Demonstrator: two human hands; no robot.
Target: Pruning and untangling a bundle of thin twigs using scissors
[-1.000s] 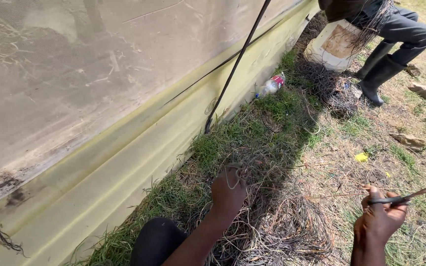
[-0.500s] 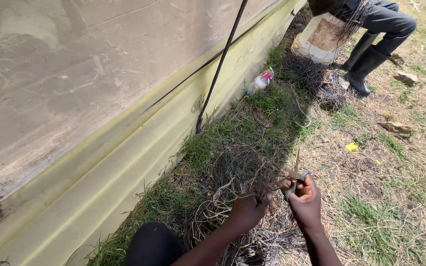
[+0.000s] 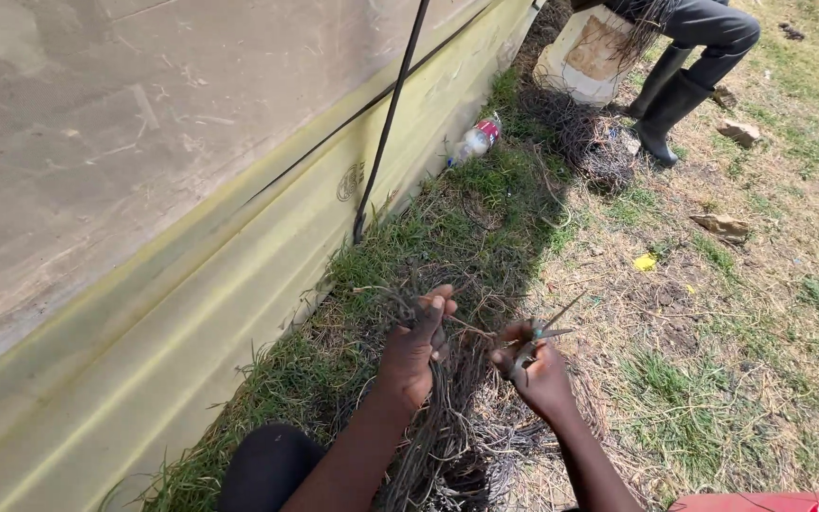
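Where the frame begins at the left, the entries run rightward.

Wall: a pale plastic sheet (image 3: 144, 142) with a yellowish lower band fills the left side; a dark pole (image 3: 386, 123) leans against it.

Left hand (image 3: 417, 346): closed around a bundle of dark wiry strands (image 3: 443, 417) that hangs from it to the ground. One second earlier this hand lay low on the tangle; it now stands raised.

Strand: one thin strand (image 3: 471, 327) runs taut from the left fingers across to the right hand.

Right hand (image 3: 537, 374): pinches a slim metal tool (image 3: 537, 337), probably small cutters, against the strand's end. One second earlier it was well apart to the right; both hands now meet at the strand, which suggests the tool is being applied to it.

Plastic bottle (image 3: 476, 140): lies in the grass by the wall.

Second tangle (image 3: 594, 142): a dark heap near a pale sack (image 3: 585, 57).

Other person: trouser legs and a dark boot (image 3: 665, 114), upper right.
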